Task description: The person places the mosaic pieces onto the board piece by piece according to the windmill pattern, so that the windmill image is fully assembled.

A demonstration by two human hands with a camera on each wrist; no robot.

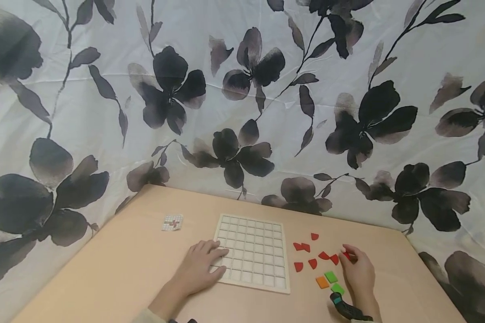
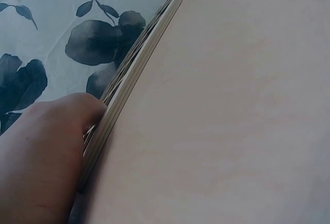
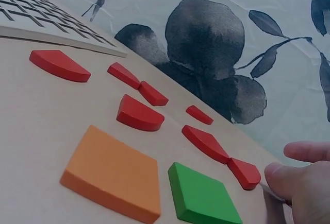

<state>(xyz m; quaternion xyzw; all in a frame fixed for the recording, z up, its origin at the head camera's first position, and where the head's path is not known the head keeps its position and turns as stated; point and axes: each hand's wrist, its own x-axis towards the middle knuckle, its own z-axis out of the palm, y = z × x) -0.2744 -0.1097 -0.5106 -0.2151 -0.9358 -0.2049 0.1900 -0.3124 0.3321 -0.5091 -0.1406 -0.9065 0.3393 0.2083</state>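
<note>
My left hand [image 1: 200, 267] rests on the left side of a pale wooden grid board [image 1: 252, 251], fingers spread over its edge squares. In the left wrist view the thumb lies against the board's edge [image 2: 124, 92]. To the right, my right hand [image 1: 360, 271] pinches a small red piece [image 1: 346, 255] between thumb and fingers. In the right wrist view only part of that hand shows, near a red wedge-shaped tile [image 3: 245, 173]. Several more red tiles [image 1: 298, 267] lie scattered between board and hand. Just below them are an orange square tile [image 1: 322, 282] and two green ones [image 1: 331, 277].
A small card [image 1: 172, 222] printed with a grid and a red pattern lies left of the board on the light wooden table [image 1: 105, 264]. Behind the table hangs a white cloth [image 1: 210, 103] with dark flowers. A black strap device [image 1: 347, 309] sits on the right wrist.
</note>
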